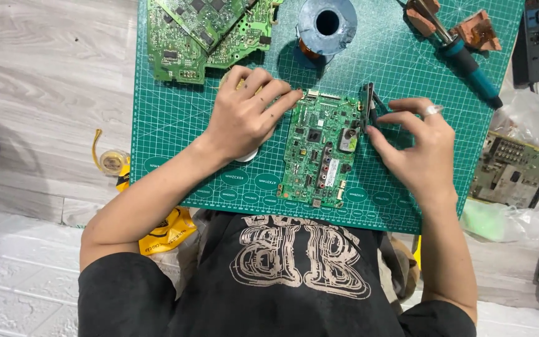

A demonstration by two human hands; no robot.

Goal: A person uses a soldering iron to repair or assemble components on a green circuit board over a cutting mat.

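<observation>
A green circuit board (pixel 319 150) lies on the green cutting mat (pixel 176 118), in front of me. My left hand (pixel 247 115) rests on the mat at the board's top left corner, fingertips touching its edge, with a white round object partly hidden under the palm. My right hand (pixel 419 146) is at the board's right edge, fingers closed around dark pliers (pixel 369 103) whose tip points at the board's right side.
Several green circuit boards (pixel 201 34) are piled at the mat's top left. A blue spool (pixel 325 25) stands at top centre, a teal-handled soldering iron (pixel 469 65) at top right. Another board in plastic (pixel 509 168) lies right of the mat; a yellow tape roll (pixel 112 162) sits left.
</observation>
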